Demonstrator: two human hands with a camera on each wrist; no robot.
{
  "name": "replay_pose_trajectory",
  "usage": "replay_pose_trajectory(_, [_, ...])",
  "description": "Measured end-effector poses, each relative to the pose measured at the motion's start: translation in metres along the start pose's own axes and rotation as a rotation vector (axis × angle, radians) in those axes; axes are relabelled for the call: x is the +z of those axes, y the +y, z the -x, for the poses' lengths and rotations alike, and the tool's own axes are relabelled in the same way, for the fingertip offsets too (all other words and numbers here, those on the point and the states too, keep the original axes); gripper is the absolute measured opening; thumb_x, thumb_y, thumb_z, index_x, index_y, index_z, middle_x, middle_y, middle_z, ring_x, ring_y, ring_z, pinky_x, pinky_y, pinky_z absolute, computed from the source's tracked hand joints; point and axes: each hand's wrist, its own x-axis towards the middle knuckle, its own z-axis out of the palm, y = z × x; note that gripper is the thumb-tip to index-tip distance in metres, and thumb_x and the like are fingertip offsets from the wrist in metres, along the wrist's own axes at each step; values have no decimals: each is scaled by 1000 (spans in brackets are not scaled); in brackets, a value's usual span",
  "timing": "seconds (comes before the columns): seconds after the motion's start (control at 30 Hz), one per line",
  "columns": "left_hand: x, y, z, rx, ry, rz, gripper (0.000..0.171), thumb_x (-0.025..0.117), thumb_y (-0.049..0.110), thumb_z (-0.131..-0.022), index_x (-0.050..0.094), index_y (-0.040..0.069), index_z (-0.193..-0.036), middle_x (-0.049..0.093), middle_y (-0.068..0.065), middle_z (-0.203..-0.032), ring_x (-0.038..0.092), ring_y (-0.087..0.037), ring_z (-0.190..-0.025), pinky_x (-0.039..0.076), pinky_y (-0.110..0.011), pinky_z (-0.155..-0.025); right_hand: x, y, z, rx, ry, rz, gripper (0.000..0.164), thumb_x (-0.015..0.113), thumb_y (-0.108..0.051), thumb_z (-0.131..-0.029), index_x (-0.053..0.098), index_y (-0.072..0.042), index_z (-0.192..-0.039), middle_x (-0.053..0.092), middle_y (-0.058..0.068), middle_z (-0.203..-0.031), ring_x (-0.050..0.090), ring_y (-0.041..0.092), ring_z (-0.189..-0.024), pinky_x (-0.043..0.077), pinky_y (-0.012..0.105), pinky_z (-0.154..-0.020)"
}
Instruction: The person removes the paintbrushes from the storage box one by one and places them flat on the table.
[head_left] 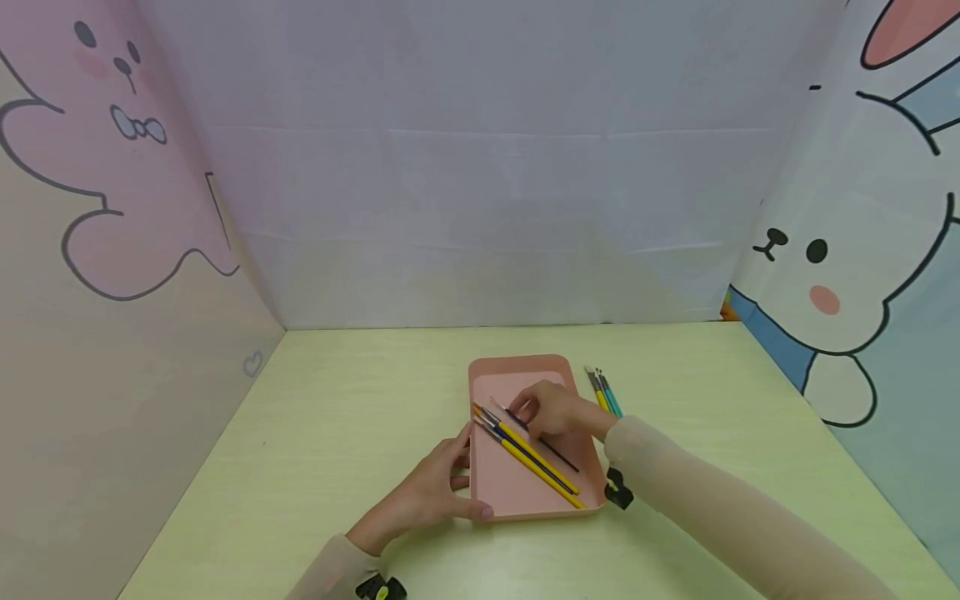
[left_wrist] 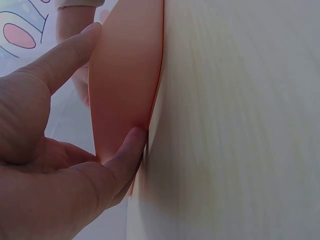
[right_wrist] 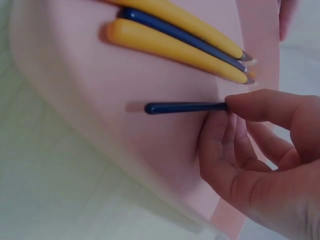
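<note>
On the table stands a shallow pink tray [head_left: 517,492]. My left hand [head_left: 435,479] holds its left side near the front corner; in the left wrist view the thumb and fingers grip the tray wall [left_wrist: 127,70]. My right hand [head_left: 555,410] reaches over the tray's right edge and pinches a thin paintbrush with a dark blue handle [right_wrist: 185,107] between thumb and fingers. Its handle end slants down toward the tray's front right. Beside it, two yellow paintbrushes [head_left: 536,473] and another dark blue paintbrush [right_wrist: 175,35] lie diagonally across the tray, bristles toward the left wall.
More paintbrushes [head_left: 606,392], with yellow and teal handles, lie on the table right of the tray, partly covered by my right wrist. A white cloth [head_left: 495,225] closes off the back of the pale table [head_left: 345,408]. Printed cartoon panels [head_left: 817,275] flank both sides.
</note>
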Motion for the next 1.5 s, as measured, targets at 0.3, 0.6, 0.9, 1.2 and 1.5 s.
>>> replay_pose_trajectory(0.3, [1,1,-1,-3,2,-2,129,98,23,-78,11,16,-172,42,-16,-151,57,-28,-133,56,-32,-107,-20,3,8,-43,-25,-153,51,71,9,-88,68,-3,-138,69,13,-114,67,22,-96,62,32,-81])
replay_pose_trajectory(0.6, [1,1,-1,-2,3,1,130,98,22,-78,10,17,-172,42,-16,-151,57,-28,-132,56,-32,-107,-39,7,16,-32,7,-310,54,69,6,-93,62,-5,-146,64,20,-128,68,28,-103,63,36,-79])
replay_pose_trajectory(0.9, [1,1,-1,1,2,-4,130,99,22,-77,10,19,-173,42,-16,-152,57,-29,-132,57,-33,-107,-57,12,29,-38,45,-404,64,64,8,-96,54,-9,-156,55,28,-138,62,28,-102,62,34,-81])
replay_pose_trajectory(1.2, [1,0,-1,3,4,-15,130,99,23,-77,10,19,-173,41,-16,-154,56,-29,-134,56,-32,-108,-68,22,45,-48,117,-419,59,66,4,-95,56,-5,-152,59,23,-133,66,33,-105,63,35,-88])
replay_pose_trajectory(1.5, [0,-1,0,-1,3,-25,130,99,25,-77,11,18,-173,41,-16,-155,55,-29,-134,56,-31,-107,-77,42,58,-44,174,-434,59,66,-1,-99,50,-4,-156,55,27,-139,65,32,-107,62,35,-90])
